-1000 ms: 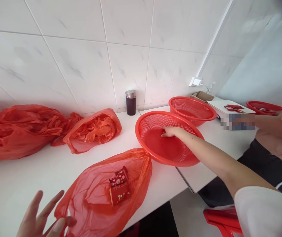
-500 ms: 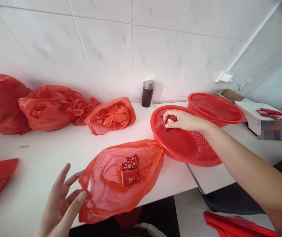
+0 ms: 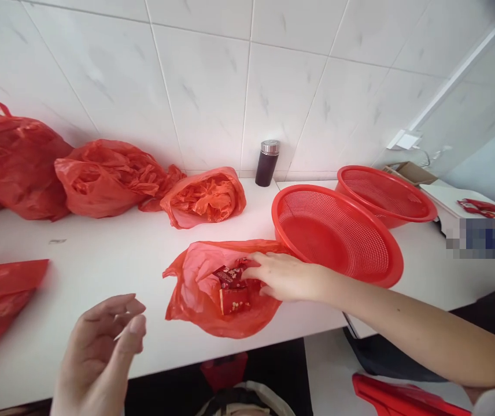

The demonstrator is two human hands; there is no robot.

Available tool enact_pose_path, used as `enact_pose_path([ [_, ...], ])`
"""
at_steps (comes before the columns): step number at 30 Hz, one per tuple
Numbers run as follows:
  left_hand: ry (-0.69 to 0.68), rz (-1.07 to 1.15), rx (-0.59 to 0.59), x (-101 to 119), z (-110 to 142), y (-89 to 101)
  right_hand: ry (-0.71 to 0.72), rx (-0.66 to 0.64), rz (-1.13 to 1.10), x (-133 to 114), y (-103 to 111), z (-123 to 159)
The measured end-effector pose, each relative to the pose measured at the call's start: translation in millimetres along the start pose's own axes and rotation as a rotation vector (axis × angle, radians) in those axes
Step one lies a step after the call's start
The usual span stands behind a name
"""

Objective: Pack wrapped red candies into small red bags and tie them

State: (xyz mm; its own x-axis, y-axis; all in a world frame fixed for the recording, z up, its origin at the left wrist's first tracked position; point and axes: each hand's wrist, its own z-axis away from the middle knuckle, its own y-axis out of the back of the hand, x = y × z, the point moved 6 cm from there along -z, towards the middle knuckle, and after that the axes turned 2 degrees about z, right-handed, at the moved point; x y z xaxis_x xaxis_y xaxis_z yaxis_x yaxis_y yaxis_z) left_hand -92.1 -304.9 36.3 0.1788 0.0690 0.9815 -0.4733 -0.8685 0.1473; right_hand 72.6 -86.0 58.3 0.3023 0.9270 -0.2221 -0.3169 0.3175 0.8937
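My right hand (image 3: pixel 283 276) reaches into the open mouth of a red plastic bag (image 3: pixel 199 292) lying on the white counter (image 3: pixel 113 260). Its fingers are closed around small red packets (image 3: pixel 232 287) inside the bag. My left hand (image 3: pixel 100 352) hovers at the counter's near edge, left of the bag, fingers loosely curled and apart, holding nothing. A red mesh basket (image 3: pixel 338 234) stands tilted just right of the bag, with nothing visible inside.
A second red basket (image 3: pixel 384 193) sits behind the first. Several filled red bags (image 3: pixel 109 176) line the tiled wall, and a flat one (image 3: pixel 0 289) lies at the left edge. A dark flask (image 3: pixel 267 163) stands by the wall. Red packets (image 3: pixel 479 205) lie on a white scale at right.
My right hand left the basket with a red packet and moved down-left into the bag. The bag has bunched up. My left hand let go of the bag's edge and drew back.
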Motion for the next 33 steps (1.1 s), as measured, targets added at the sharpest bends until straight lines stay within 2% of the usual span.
enact_pose_path([
  [3,-0.089,-0.108,-0.106,7.1,6.7,-22.3,-0.069,-0.061,0.209,-4.1,5.0,14.7],
  [7,-0.034,-0.252,-0.255,0.3,3.4,-51.8,-0.11,-0.159,0.421,-12.3,-0.7,20.7],
  [10,-0.037,-0.249,-0.381,1.3,-8.0,-61.5,-0.211,-0.187,0.529,-9.2,2.3,22.4],
  [14,-0.144,-0.201,-0.321,21.2,-21.3,-60.3,-0.265,-0.012,0.597,-8.9,22.2,25.3],
  [16,-0.229,-0.236,-0.374,33.0,-20.2,-71.6,-0.28,0.093,0.614,-9.2,32.2,27.3],
  [20,-0.33,-0.306,-0.448,51.5,-16.7,-93.1,-0.381,0.187,0.627,-0.3,47.1,30.0],
  [22,-0.291,-0.161,-0.386,60.5,-23.1,-86.5,-0.443,0.246,0.63,8.2,58.1,32.2],
  [24,-0.225,0.138,-0.244,69.5,-34.7,-66.1,-0.504,0.296,0.592,20.0,70.9,36.2],
  [26,-0.192,0.463,-0.109,77.7,-45.8,-43.2,-0.542,0.28,0.501,33.9,80.9,40.7],
  [28,-0.214,0.667,-0.09,87.5,-52.6,-30.4,-0.535,0.279,0.387,44.5,90.2,45.4],
  [30,-0.281,0.705,-0.118,98.6,-54.3,-25.8,-0.462,0.35,0.161,49.0,98.5,49.0],
  [33,-0.437,0.648,-0.078,112.7,-51.0,-20.0,-0.247,0.415,-0.404,45.4,101.8,48.7],
])
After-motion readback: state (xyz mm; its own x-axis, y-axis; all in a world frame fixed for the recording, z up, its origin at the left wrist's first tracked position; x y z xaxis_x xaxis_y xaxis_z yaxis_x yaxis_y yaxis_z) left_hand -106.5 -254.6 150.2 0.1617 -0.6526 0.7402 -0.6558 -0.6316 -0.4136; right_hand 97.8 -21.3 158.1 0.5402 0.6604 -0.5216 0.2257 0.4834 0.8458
